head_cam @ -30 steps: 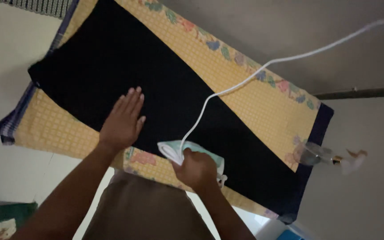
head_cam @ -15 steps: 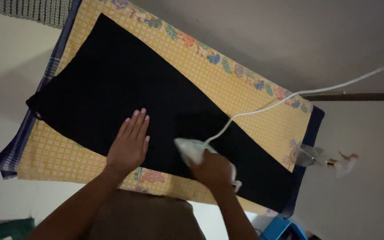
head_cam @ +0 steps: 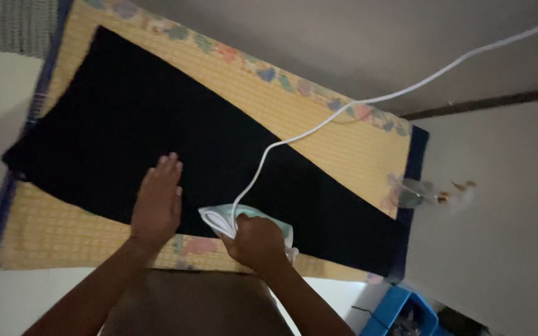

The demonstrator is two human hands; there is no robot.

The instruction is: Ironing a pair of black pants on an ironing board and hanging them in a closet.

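Iron point(head_cam: 244, 219) on the black garment point(head_cam: 157, 137), near its front edge, on the yellow-covered table point(head_cam: 337, 140).
I see my right hand point(head_cam: 255, 241) closed around the iron's handle, wrist bent down; my left hand point(head_cam: 157, 202) lies flat, fingers together, pressing the garment just beside it.

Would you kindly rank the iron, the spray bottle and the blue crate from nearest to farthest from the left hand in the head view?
From the left hand:
1. Iron, just right of it, held by the right hand.
2. Blue crate, lower right on the floor.
3. Spray bottle, far right, at the cloth's edge.
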